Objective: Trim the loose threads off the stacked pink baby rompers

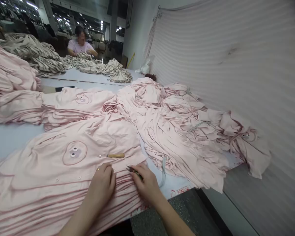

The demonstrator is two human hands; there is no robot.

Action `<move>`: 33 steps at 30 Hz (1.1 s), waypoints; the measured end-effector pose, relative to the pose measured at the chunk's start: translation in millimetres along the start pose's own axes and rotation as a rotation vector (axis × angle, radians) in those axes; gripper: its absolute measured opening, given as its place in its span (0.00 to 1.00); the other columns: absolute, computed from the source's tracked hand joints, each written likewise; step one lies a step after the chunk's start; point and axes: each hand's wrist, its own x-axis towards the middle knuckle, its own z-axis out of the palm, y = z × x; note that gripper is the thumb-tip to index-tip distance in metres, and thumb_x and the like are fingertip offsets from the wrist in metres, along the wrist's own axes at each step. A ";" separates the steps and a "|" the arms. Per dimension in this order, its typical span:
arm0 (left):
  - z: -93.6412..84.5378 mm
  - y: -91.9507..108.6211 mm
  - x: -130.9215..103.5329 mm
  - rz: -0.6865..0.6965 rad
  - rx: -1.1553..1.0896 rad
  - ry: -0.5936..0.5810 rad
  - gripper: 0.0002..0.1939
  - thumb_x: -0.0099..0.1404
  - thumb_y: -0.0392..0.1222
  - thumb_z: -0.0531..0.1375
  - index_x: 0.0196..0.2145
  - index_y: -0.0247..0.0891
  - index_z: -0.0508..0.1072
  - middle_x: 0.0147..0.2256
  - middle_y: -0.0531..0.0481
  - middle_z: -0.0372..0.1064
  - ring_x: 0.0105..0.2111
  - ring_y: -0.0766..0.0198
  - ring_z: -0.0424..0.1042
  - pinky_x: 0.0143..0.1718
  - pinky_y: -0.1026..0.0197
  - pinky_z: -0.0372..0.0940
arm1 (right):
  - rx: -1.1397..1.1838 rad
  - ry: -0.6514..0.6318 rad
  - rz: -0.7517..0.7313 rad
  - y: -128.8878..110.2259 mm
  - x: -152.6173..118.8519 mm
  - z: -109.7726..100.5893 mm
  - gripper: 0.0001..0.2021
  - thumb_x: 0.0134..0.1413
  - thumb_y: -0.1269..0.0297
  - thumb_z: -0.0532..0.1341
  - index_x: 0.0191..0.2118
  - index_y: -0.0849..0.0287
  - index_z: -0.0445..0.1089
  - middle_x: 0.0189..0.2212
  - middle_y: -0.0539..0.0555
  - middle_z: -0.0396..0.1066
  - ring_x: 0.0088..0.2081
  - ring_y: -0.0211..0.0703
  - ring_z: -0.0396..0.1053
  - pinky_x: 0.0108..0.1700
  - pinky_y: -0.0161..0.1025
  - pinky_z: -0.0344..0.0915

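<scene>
A stack of pink garments (pixel 64 193) lies spread in front of me; the top one bears a round patch (pixel 75 152) with two eyes. On the garment's edge rests my left hand (pixel 103 180), a ring on one finger, its fingers curled together and pinching the fabric; the fingertips are partly hidden. My right hand (pixel 146 183) grips a small pair of thread snips (pixel 134 171), dark blades pointing left over the same edge. Just beyond my hands, a seam ripper (pixel 111 155) with a wooden handle lies on the cloth.
Loose pink garments (pixel 177 131) heap up on the right, some tied with pale strips, beside a hanging striped cloth (pixel 223 59). More pink stacks (pixel 12 72) stand at the left. Across the white table (pixel 71 74) a person (pixel 80 46) sits behind grey-beige garments (pixel 95 65).
</scene>
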 end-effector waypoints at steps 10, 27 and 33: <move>7.5 0.3 -2.6 0.047 0.099 0.060 0.09 0.66 0.30 0.49 0.30 0.39 0.64 0.30 0.49 0.66 0.31 0.61 0.67 0.35 0.58 0.65 | -0.509 -0.303 -0.059 -24.7 24.2 16.9 0.05 0.62 0.67 0.58 0.40 0.57 0.71 0.38 0.52 0.71 0.35 0.41 0.69 0.33 0.35 0.55; 12.1 -1.4 -6.4 0.021 0.085 0.107 0.08 0.67 0.31 0.49 0.34 0.38 0.64 0.32 0.49 0.66 0.32 0.61 0.67 0.35 0.58 0.64 | -0.537 -0.321 -0.059 -31.0 32.4 26.4 0.05 0.63 0.65 0.57 0.39 0.56 0.71 0.36 0.51 0.71 0.35 0.40 0.69 0.32 0.35 0.54; 13.9 -3.5 -7.2 0.024 0.099 0.112 0.08 0.67 0.31 0.49 0.33 0.39 0.64 0.32 0.49 0.66 0.32 0.60 0.66 0.34 0.57 0.64 | -0.529 -0.316 -0.026 -34.5 34.6 27.2 0.06 0.63 0.64 0.58 0.36 0.55 0.72 0.36 0.50 0.71 0.35 0.39 0.70 0.32 0.35 0.54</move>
